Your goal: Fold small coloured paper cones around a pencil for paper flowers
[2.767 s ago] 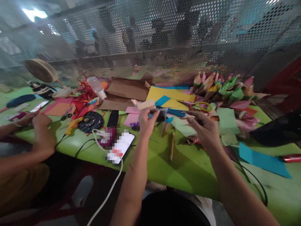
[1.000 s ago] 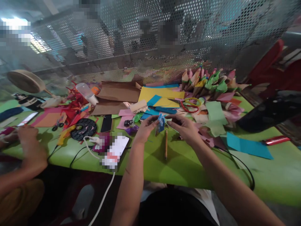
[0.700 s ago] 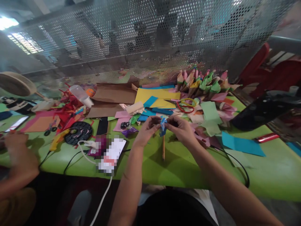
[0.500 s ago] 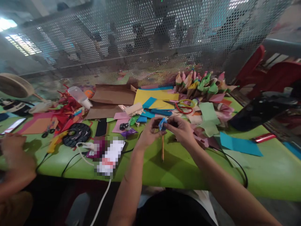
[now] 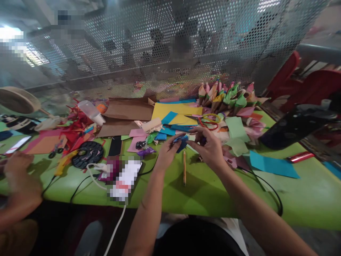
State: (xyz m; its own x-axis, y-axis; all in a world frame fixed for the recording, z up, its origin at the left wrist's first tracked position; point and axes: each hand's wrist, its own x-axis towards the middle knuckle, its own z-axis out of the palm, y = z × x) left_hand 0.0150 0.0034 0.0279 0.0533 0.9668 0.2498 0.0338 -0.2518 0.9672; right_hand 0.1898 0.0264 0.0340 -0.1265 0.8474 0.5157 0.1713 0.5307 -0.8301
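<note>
Head view: green table (image 5: pixel 202 199), perforated screen (image 5: pixel 128 64) behind — left hand (image 5: pixel 167 153) pinching blue piece (image 5: pixel 182 144), right hand (image 5: pixel 211 147) curled (grip unclear).

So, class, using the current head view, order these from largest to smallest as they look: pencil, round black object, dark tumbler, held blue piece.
1. Dark tumbler
2. Round black object
3. Unranked: pencil and blue piece; they look close, and the left hand hides part of the blue piece.

table (image 5: pixel 202 197): smooth, glossy | pencil (image 5: pixel 184 170): wood | mesh panel (image 5: pixel 170 53): metal | brown sheets (image 5: pixel 130 109): matt paper
</note>
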